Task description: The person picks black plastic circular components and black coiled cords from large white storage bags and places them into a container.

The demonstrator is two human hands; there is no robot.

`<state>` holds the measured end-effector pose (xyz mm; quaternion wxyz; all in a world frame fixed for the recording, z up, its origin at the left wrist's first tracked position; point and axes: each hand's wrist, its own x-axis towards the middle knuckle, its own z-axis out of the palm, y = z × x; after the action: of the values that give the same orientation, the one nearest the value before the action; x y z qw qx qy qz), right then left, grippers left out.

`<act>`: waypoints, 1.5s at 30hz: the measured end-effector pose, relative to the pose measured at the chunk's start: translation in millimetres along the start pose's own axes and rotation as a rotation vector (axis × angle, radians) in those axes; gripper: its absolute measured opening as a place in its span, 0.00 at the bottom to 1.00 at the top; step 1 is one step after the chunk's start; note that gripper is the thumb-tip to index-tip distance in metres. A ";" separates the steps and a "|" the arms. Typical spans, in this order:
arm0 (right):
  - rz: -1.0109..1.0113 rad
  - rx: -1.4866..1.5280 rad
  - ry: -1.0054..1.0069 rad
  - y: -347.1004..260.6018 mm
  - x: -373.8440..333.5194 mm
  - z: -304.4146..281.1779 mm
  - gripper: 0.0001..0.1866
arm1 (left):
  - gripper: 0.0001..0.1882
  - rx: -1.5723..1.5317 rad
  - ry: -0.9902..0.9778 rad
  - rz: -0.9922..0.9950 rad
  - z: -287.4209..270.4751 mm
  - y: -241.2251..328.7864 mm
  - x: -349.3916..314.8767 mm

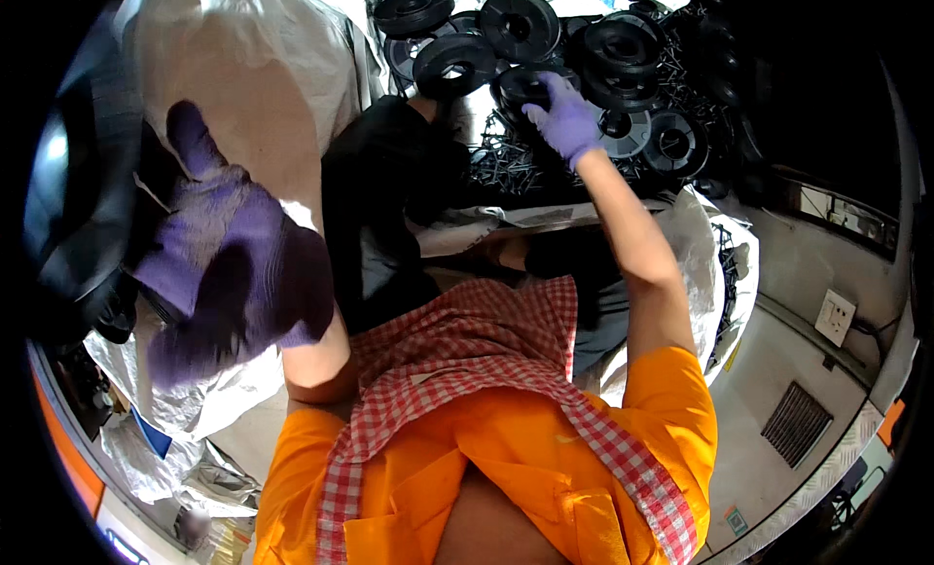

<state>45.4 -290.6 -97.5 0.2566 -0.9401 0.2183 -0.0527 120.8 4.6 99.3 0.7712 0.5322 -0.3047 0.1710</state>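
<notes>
My right hand (566,122), in a purple glove, grips the near right edge of a black plastic reel (525,81) with thumb and fingers. That reel lies among several similar black reels (520,26) at the top of the view. Small black plastic pieces (508,164) lie loose below and beside it. My left hand (233,254), also gloved in purple, is raised close to the camera at the left. Its thumb points up and its fingers reach left, apart and partly smeared. Behind it is a dark, shiny rounded thing (83,185); no hold on it is visible.
A large white sack (243,69) stands at the upper left, beside my left hand. Another white sack (696,229) with black pieces is to the right of my legs. At the right are a wall socket (835,316) and a floor grate (796,424).
</notes>
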 end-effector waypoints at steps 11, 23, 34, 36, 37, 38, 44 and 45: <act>0.258 0.215 0.111 29.4 0.2 -7.9 0.28 | 0.20 -0.240 0.084 -1.342 40.6 -118.1 -103.5; -0.127 0.030 -0.431 -49.6 -67.1 141.8 0.24 | 0.22 -0.503 -0.072 -1.378 46.8 -119.5 -96.5; -0.096 -0.292 -0.849 -1.4 -112.6 158.2 0.24 | 0.31 -0.326 -0.100 -1.456 59.8 -117.2 -90.6; -0.091 -0.292 -0.847 -2.7 -106.1 162.2 0.24 | 0.32 -0.312 -0.132 -1.472 57.7 -116.3 -90.7; -0.087 -0.284 -0.864 -3.1 -109.7 161.2 0.24 | 0.31 -0.297 -0.150 -1.487 53.3 -117.1 -96.4; -0.084 -0.276 -0.865 -3.3 -107.3 160.5 0.24 | 0.31 -0.283 -0.174 -1.495 50.4 -118.9 -99.9; 0.072 0.215 -0.688 -26.2 -56.6 142.7 0.24 | 0.25 -0.346 0.058 -1.395 45.8 -115.9 -96.8; 0.155 0.436 -0.625 -31.2 -55.3 134.7 0.25 | 0.25 -0.330 0.059 -1.368 45.8 -113.6 -97.1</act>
<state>36.0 -180.5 -197.2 0.5079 -0.8148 0.1837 0.2105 101.0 -74.5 -34.1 0.7842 0.4757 0.0975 -0.3864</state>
